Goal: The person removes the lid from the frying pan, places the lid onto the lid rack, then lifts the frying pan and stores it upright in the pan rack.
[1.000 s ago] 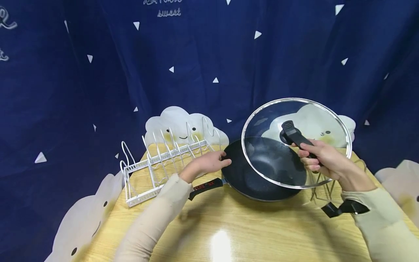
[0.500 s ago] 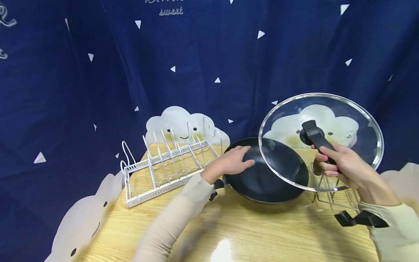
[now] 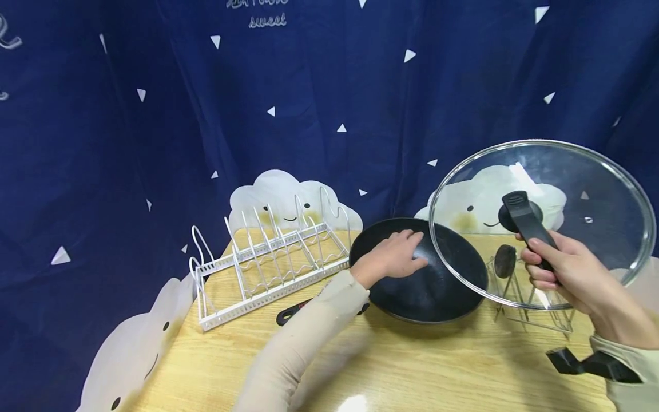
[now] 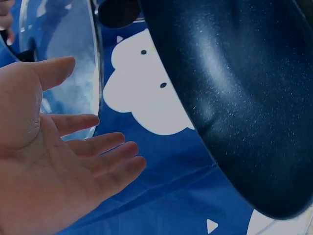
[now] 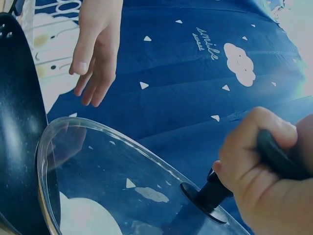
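Observation:
In the head view the right hand (image 3: 582, 274) grips the black handle (image 3: 530, 226) of a large glass lid (image 3: 592, 189), which it holds up and tilted at the right. The lid's left edge overlaps the right side of a black wok (image 3: 427, 286) on the table. Over the wok's left part hangs the left hand (image 3: 393, 257), fingers spread and holding nothing. The left wrist view shows that hand (image 4: 63, 147) with an open palm, apart from the wok (image 4: 244, 98). In the right wrist view the right hand's fingers curl round the lid handle (image 5: 279, 156).
A white wire rack (image 3: 273, 292) stands on the wooden table (image 3: 437, 366) at the left. The wok's handle (image 3: 290, 313) points left, partly behind the left sleeve. A small wire stand (image 3: 535, 323) with a dark round piece (image 3: 505, 261) is right of the wok.
The right hand has carried the lid rightward and away from most of the wok. The left hand has moved right, from the wok's left rim to over its inside.

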`<state>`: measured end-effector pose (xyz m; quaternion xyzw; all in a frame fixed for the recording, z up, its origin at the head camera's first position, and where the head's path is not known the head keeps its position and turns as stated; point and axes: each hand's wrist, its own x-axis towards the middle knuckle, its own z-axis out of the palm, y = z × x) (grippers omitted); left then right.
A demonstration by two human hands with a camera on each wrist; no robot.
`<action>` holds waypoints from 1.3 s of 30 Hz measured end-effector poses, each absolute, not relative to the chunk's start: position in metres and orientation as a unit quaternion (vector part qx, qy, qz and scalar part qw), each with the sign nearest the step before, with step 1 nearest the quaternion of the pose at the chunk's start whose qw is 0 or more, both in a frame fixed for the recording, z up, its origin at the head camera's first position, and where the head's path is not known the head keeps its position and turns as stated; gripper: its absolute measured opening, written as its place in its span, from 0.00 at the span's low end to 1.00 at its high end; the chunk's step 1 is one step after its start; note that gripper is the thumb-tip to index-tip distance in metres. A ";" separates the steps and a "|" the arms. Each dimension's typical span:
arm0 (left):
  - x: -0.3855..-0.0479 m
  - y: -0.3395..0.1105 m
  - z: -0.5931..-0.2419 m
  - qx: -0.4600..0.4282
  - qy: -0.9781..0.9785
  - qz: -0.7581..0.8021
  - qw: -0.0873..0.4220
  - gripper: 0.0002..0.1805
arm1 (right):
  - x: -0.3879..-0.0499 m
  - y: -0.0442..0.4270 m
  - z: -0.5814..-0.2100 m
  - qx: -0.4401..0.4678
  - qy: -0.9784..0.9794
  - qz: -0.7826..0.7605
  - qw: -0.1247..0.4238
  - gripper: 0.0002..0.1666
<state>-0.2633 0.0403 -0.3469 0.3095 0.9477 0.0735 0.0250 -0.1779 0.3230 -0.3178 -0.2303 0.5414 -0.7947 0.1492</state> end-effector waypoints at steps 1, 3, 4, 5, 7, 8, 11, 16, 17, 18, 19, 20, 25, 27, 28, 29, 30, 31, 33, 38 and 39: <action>-0.264 0.044 -0.349 0.308 0.948 0.071 0.027 0.35 | -0.177 0.323 -0.318 -0.224 0.551 -0.792 0.141 0.11; -0.265 0.050 -0.351 0.307 0.949 0.064 0.032 0.36 | -0.174 0.324 -0.318 -0.208 0.577 -0.781 0.119 0.10; -0.266 0.053 -0.352 0.308 0.949 0.061 0.034 0.36 | -0.173 0.324 -0.319 -0.199 0.591 -0.774 0.108 0.11; -0.266 0.056 -0.353 0.308 0.949 0.059 0.037 0.36 | -0.172 0.325 -0.318 -0.190 0.603 -0.769 0.098 0.11; -0.267 0.062 -0.353 0.310 0.948 0.054 0.041 0.36 | -0.171 0.326 -0.319 -0.180 0.610 -0.767 0.085 0.12; -0.268 0.065 -0.353 0.311 0.948 0.050 0.043 0.36 | -0.171 0.326 -0.318 -0.175 0.617 -0.764 0.079 0.13; -0.269 0.075 -0.352 0.315 0.947 0.040 0.044 0.36 | -0.169 0.328 -0.318 -0.164 0.628 -0.758 0.064 0.14; -0.274 0.094 -0.351 0.322 0.945 0.012 0.058 0.35 | -0.166 0.331 -0.317 -0.135 0.668 -0.731 0.028 0.15; -0.275 0.098 -0.351 0.324 0.944 0.005 0.062 0.35 | -0.165 0.331 -0.317 -0.131 0.673 -0.728 0.020 0.15; -0.276 0.102 -0.351 0.327 0.943 -0.001 0.065 0.35 | -0.165 0.331 -0.316 -0.128 0.675 -0.726 0.014 0.15; -0.278 0.105 -0.352 0.329 0.942 -0.008 0.069 0.35 | -0.164 0.331 -0.316 -0.125 0.674 -0.728 0.005 0.15; -0.280 0.109 -0.352 0.332 0.940 -0.013 0.071 0.35 | -0.164 0.330 -0.315 -0.120 0.677 -0.726 -0.002 0.15; -0.287 0.126 -0.357 0.346 0.935 -0.021 0.068 0.35 | -0.162 0.328 -0.312 -0.092 0.711 -0.696 -0.040 0.15; -0.288 0.134 -0.360 0.350 0.934 -0.019 0.063 0.35 | -0.161 0.329 -0.312 -0.078 0.737 -0.670 -0.055 0.15; -0.288 0.138 -0.361 0.352 0.934 -0.017 0.061 0.34 | -0.161 0.329 -0.312 -0.070 0.752 -0.652 -0.063 0.16; -0.288 0.142 -0.362 0.352 0.934 -0.014 0.059 0.34 | -0.161 0.330 -0.312 -0.063 0.765 -0.637 -0.072 0.16; -0.287 0.146 -0.363 0.351 0.934 -0.010 0.059 0.34 | -0.161 0.330 -0.312 -0.061 0.775 -0.624 -0.078 0.15; -0.287 0.150 -0.364 0.349 0.935 -0.005 0.058 0.33 | -0.160 0.329 -0.312 -0.053 0.791 -0.603 -0.088 0.15; -0.286 0.158 -0.367 0.347 0.936 0.006 0.053 0.32 | -0.160 0.328 -0.313 -0.043 0.810 -0.576 -0.101 0.15; -0.284 0.172 -0.375 0.341 0.939 0.024 0.040 0.31 | -0.159 0.327 -0.313 -0.018 0.827 -0.547 -0.131 0.10; -0.284 0.174 -0.377 0.340 0.939 0.028 0.038 0.30 | -0.159 0.327 -0.313 -0.017 0.823 -0.552 -0.135 0.08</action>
